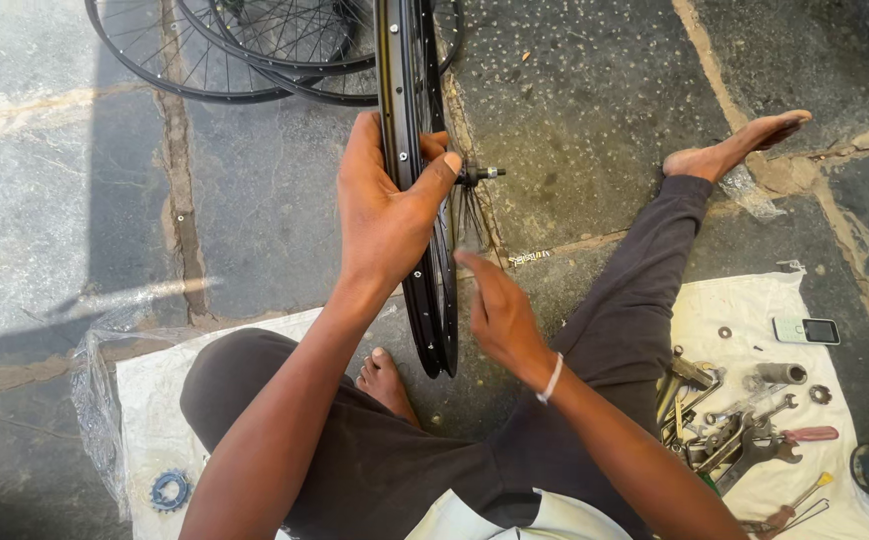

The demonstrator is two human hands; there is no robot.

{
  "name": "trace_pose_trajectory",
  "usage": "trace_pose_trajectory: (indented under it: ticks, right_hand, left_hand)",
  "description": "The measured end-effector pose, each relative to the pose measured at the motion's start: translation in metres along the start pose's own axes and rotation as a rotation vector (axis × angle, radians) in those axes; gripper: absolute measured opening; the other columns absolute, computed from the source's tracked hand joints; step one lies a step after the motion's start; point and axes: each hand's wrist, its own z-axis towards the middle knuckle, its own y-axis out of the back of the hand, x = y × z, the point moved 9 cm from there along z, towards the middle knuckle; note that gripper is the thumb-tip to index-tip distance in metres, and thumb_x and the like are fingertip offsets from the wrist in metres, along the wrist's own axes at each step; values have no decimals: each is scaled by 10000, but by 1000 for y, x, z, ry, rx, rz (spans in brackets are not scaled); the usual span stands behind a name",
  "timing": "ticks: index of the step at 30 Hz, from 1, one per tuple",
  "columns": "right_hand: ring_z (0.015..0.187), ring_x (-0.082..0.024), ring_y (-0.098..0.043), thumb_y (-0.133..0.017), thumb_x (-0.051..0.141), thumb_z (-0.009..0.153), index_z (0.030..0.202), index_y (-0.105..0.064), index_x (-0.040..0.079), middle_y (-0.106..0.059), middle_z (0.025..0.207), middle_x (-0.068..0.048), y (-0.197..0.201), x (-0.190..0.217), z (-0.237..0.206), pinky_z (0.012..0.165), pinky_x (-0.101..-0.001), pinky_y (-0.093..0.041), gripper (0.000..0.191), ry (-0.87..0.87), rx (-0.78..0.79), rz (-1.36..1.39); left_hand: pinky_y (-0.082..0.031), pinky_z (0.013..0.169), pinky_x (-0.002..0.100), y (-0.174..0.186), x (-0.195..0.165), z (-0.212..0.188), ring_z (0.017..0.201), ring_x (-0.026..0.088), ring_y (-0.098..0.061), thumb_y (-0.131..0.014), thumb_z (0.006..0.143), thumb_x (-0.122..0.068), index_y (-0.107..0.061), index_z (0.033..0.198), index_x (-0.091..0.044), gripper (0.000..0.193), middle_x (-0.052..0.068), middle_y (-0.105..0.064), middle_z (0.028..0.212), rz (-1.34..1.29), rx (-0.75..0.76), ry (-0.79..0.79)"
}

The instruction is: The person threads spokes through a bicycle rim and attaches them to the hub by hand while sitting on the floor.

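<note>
Gripping the black bicycle wheel (424,260) by its rim, the left hand (384,210) wraps around the upper part, fingers on the far side and thumb hooked over the near edge. That wheel stands upright on the stone floor (594,110) between the person's spread legs, seen edge-on, so its long line runs from near to far, straight away from the body. Its hub axle (482,173) pokes out to the right, level with the left thumb. The right hand (499,310) is open, fingers loosely extended, holding nothing; it sits just to the right of the rim, lower and nearer than the left, close to the spokes, though whether it touches them I cannot tell. Being clamped on, the left hand is the one in contact. The rim is glossy black with small spoke holes and thin dark spokes. More wheels (254,50) lie far left. Spanners (734,430) are scattered on a white cloth (734,300) at near right
</note>
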Motion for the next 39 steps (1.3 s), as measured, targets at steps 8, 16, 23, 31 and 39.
trace_pose_trajectory:
  ticks: [8, 16, 23, 31, 39]
  right_hand:
    - [871, -470, -700, -638, 222, 941, 1119, -634, -32, -715, 899, -291, -46, -72, 101, 810, -542, -549, 309, -536, -77, -170]
    - [764, -463, -693, -555, 258, 958, 900, -697, 21, -725, 847, -244, -29, -53, 105, 711, -567, -532, 283, -441, -378, -220]
    - [682, -414, -677, -581, 283, 1025, 831, -681, 24, -699, 767, -214, -42, -65, 107, 661, -525, -531, 339, -441, -317, -262]
    - [609, -294, -662, -521, 211, 1030, 871, -667, 23, -692, 734, -151, -38, -41, 73, 560, -439, -523, 286, -170, -342, -314]
    - [589, -133, -638, -594, 225, 1078, 1085, -713, 84, -676, 716, -20, 61, -107, 71, 538, -280, -454, 185, -243, -622, -7]
  left_hand:
    - [-567, 828, 279, 3, -8, 0, 888, 96, -656, -740, 901, -51, -549, 1052, -24, 245, 54, -679, 982, 25, -32, -57]
    - [-576, 839, 306, 16, 3, -11, 937, 147, -691, -733, 898, -27, -518, 1049, -6, 264, 91, -705, 1020, 37, -48, -17]
    - [-555, 960, 343, 20, 0, -5, 1139, 219, -706, -723, 919, -23, -521, 1073, -4, 255, 102, -682, 1013, 35, -2, -60]
    - [-556, 981, 355, 16, -8, -6, 1192, 229, -708, -728, 923, -35, -526, 1083, -8, 259, 99, -678, 1023, 113, 47, -107]
    - [-521, 838, 263, 12, -8, -15, 919, 85, -602, -772, 907, -77, -544, 1117, -32, 314, 53, -670, 1038, 113, 174, 12]
